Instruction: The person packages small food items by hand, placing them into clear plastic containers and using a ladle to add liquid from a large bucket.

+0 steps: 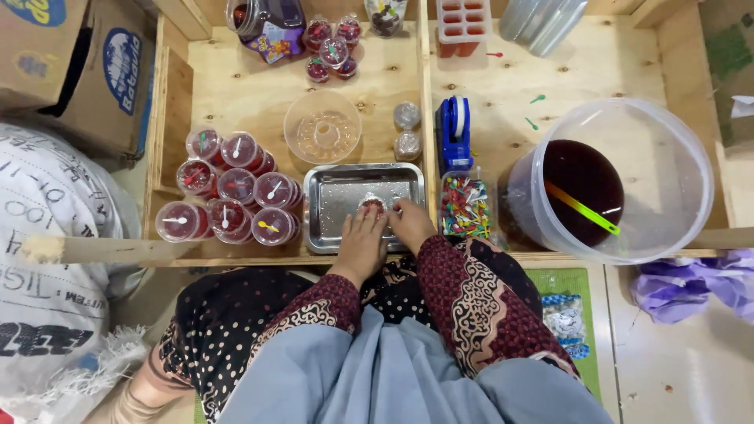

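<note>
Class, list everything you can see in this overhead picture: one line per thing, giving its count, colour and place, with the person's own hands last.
small cup: one, red filling, in the tray, between both hands
metal tray: one, silver, centre of the wooden bench
sealed cups: about ten, red, with small spoons, left of the tray
clear bowl: one, behind the tray
tape dispenser: one, blue, right of the tray
box of small spoons: one, mixed colours, beside the tray
bucket: one, clear, dark red liquid and a green ladle inside, right
cardboard boxes: two, brown, far left
left hand: on the cup
right hand: on the cup
</note>
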